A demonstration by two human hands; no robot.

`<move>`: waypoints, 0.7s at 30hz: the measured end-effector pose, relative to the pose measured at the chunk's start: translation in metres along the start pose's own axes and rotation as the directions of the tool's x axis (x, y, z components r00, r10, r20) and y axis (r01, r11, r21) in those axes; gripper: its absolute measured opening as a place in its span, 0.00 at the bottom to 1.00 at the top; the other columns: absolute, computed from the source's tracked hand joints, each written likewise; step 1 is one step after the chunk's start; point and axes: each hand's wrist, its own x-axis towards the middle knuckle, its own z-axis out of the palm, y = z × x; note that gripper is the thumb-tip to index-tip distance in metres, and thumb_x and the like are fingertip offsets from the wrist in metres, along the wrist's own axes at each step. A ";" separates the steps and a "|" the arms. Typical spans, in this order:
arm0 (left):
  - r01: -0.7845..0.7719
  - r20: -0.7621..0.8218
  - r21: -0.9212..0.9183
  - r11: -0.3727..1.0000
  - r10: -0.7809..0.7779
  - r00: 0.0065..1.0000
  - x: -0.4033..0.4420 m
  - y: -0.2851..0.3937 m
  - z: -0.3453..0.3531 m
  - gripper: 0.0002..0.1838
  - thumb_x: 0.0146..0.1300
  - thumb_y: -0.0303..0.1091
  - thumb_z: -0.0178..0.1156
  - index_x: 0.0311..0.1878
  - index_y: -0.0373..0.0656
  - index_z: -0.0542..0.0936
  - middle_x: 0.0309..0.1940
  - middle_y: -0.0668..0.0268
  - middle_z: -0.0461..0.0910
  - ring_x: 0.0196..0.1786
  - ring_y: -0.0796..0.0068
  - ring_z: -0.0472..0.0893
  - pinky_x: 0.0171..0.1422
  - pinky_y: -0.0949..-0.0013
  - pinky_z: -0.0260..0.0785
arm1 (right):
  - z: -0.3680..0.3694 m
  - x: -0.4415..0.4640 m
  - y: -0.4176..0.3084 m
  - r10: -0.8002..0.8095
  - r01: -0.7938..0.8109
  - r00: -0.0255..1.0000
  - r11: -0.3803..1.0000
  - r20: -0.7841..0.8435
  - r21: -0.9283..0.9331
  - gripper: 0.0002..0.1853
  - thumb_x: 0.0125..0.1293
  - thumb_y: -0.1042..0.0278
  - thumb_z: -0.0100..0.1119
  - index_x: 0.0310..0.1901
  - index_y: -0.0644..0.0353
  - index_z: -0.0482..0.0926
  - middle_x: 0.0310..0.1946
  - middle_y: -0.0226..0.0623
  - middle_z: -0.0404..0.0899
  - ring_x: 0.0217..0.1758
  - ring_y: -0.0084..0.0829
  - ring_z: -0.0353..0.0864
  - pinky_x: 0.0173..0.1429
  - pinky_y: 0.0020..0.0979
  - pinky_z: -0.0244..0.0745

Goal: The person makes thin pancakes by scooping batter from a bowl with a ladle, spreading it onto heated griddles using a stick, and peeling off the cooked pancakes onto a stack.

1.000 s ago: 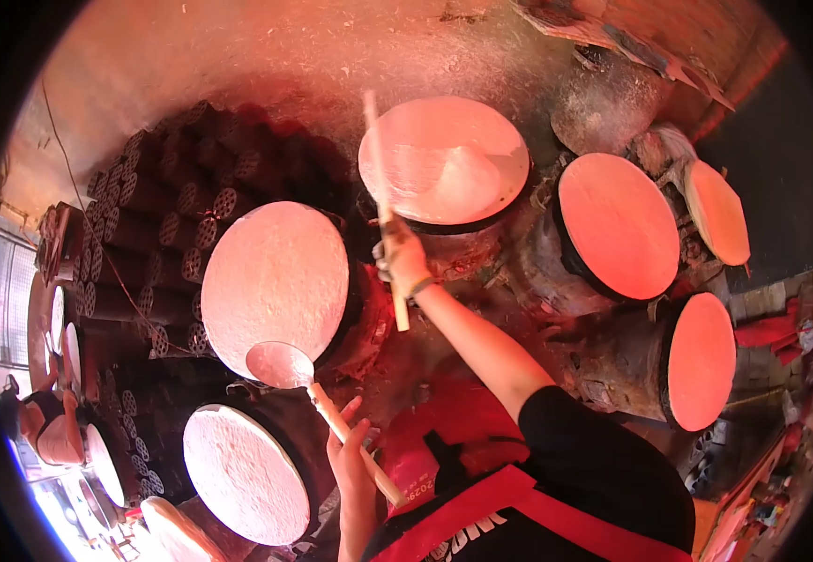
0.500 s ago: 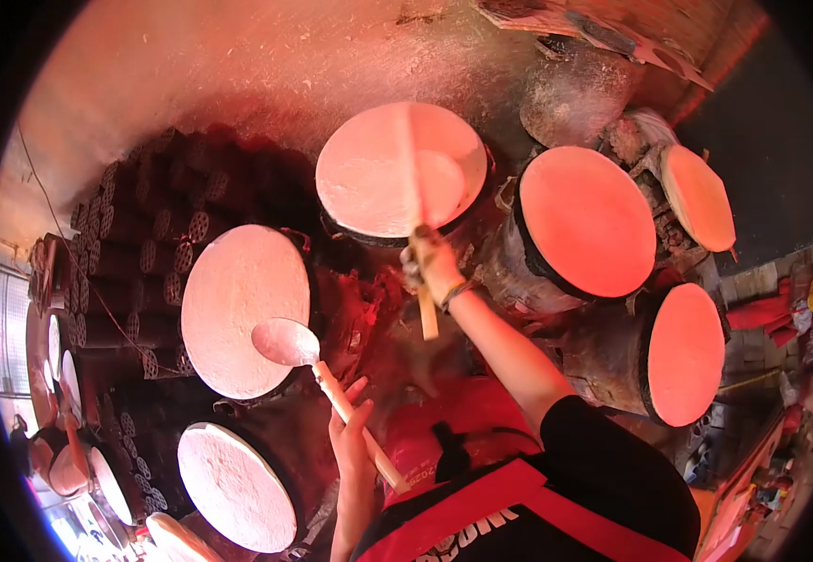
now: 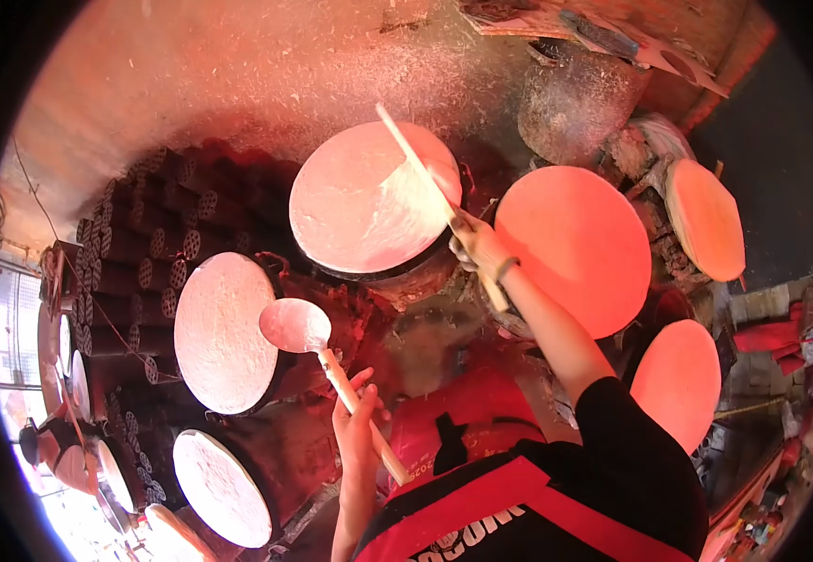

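Observation:
My left hand point(image 3: 358, 433) holds a ladle point(image 3: 296, 325) by its wooden handle, some fingers loose around it. The ladle's metal bowl overlaps the edge of the left griddle point(image 3: 223, 342) in view; its height above it I cannot tell. In my right hand point(image 3: 479, 245) is a long flat wooden spreading stick point(image 3: 414, 161), gripped near its lower end. The stick lies slantwise across the right part of the far round griddle point(image 3: 350, 192), which is covered with pale batter. A wetter, streaked patch of batter shows beside the stick.
Round pale-topped griddles stand around me: one on the right point(image 3: 575, 253), one lower right point(image 3: 683, 384), one far right point(image 3: 706, 220), one lower left point(image 3: 223, 487). Stacked perforated coal cylinders point(image 3: 125, 272) line the left wall. Another person's arm point(image 3: 76, 468) shows far left.
My right hand has swung the stick rightward and tilted it, and the round patch of batter is now spread wider. My left hand and the ladle have shifted only slightly. The view has moved a little.

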 end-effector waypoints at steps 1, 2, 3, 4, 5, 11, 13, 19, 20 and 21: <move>-0.002 -0.003 0.003 1.000 0.002 1.000 0.000 0.001 0.007 0.14 0.64 0.29 0.58 0.52 0.37 0.75 0.31 0.70 0.75 0.28 0.86 0.71 0.28 0.79 0.65 | 0.008 0.014 0.003 -0.012 0.013 1.000 0.998 -0.024 0.059 0.23 0.68 0.53 0.51 0.64 0.41 0.66 0.19 0.24 0.67 0.13 0.16 0.59 0.14 0.23 0.53; 0.026 0.030 -0.023 0.999 -0.026 0.999 0.001 0.003 0.012 0.12 0.65 0.30 0.57 0.51 0.38 0.75 0.28 0.71 0.73 0.23 0.87 0.68 0.23 0.80 0.61 | 0.016 0.023 0.004 -0.023 0.029 0.998 0.993 -0.050 0.118 0.22 0.69 0.58 0.50 0.64 0.42 0.67 0.19 0.24 0.67 0.13 0.17 0.59 0.14 0.23 0.53; 0.056 0.066 -0.048 0.997 -0.052 0.996 0.002 0.005 0.017 0.11 0.66 0.30 0.57 0.49 0.38 0.75 0.25 0.72 0.71 0.19 0.87 0.66 0.18 0.80 0.56 | 0.028 0.018 0.001 0.011 -0.013 0.999 0.999 0.031 0.037 0.23 0.68 0.62 0.49 0.65 0.42 0.67 0.18 0.24 0.67 0.13 0.17 0.59 0.15 0.23 0.53; 0.053 0.064 -0.045 0.998 -0.050 0.997 0.004 0.006 0.021 0.11 0.66 0.30 0.57 0.49 0.38 0.75 0.25 0.72 0.71 0.19 0.87 0.66 0.18 0.80 0.56 | 0.038 0.009 0.002 0.052 -0.047 0.993 0.998 0.110 -0.047 0.24 0.67 0.65 0.48 0.65 0.43 0.67 0.18 0.23 0.66 0.14 0.17 0.59 0.15 0.23 0.54; 0.081 0.050 -0.033 0.996 -0.080 0.996 0.005 0.008 0.023 0.10 0.66 0.29 0.55 0.48 0.38 0.74 0.24 0.72 0.70 0.17 0.88 0.63 0.16 0.81 0.52 | 0.045 -0.001 0.001 -0.045 0.096 0.983 0.950 0.176 -0.298 0.24 0.66 0.67 0.49 0.64 0.43 0.69 0.18 0.23 0.65 0.16 0.16 0.59 0.17 0.23 0.54; 0.149 0.073 -0.107 0.983 -0.142 0.987 0.023 0.014 0.012 0.07 0.67 0.28 0.52 0.47 0.40 0.70 0.26 0.70 0.69 0.18 0.86 0.62 0.17 0.82 0.52 | 0.021 -0.026 0.017 0.004 0.091 0.956 0.946 -0.292 0.311 0.19 0.67 0.60 0.56 0.59 0.46 0.75 0.20 0.16 0.64 0.15 0.12 0.54 0.17 0.20 0.48; 0.151 0.136 -0.141 0.978 -0.132 0.982 0.031 0.017 0.010 0.06 0.67 0.28 0.52 0.46 0.41 0.69 0.27 0.70 0.69 0.20 0.86 0.64 0.18 0.82 0.53 | 0.034 -0.036 0.029 -0.038 0.099 0.973 0.959 -0.227 0.264 0.18 0.67 0.62 0.57 0.58 0.48 0.76 0.19 0.15 0.64 0.16 0.12 0.54 0.18 0.21 0.49; 0.239 0.180 -0.072 0.968 -0.223 0.958 0.045 0.024 0.009 0.05 0.68 0.29 0.50 0.45 0.42 0.69 0.31 0.70 0.68 0.27 0.85 0.66 0.19 0.82 0.54 | 0.013 -0.022 -0.007 -0.048 0.096 0.943 0.987 -0.330 0.128 0.18 0.68 0.59 0.56 0.58 0.46 0.77 0.15 0.15 0.63 0.13 0.13 0.53 0.16 0.22 0.49; 0.251 0.193 -0.064 0.966 -0.235 0.953 0.047 0.023 0.008 0.05 0.68 0.29 0.50 0.45 0.42 0.69 0.30 0.71 0.67 0.26 0.84 0.66 0.19 0.83 0.54 | 0.009 -0.012 -0.009 -0.090 0.128 0.947 0.986 -0.308 0.106 0.16 0.69 0.56 0.54 0.58 0.39 0.77 0.12 0.15 0.58 0.10 0.15 0.52 0.14 0.23 0.47; 0.265 0.205 -0.052 0.963 -0.249 0.946 0.049 0.023 0.007 0.06 0.68 0.29 0.50 0.46 0.41 0.69 0.29 0.71 0.67 0.26 0.84 0.66 0.20 0.83 0.55 | 0.007 -0.009 -0.003 -0.060 0.068 0.966 0.997 -0.250 0.026 0.17 0.68 0.55 0.55 0.58 0.35 0.75 0.11 0.16 0.57 0.09 0.14 0.51 0.13 0.22 0.47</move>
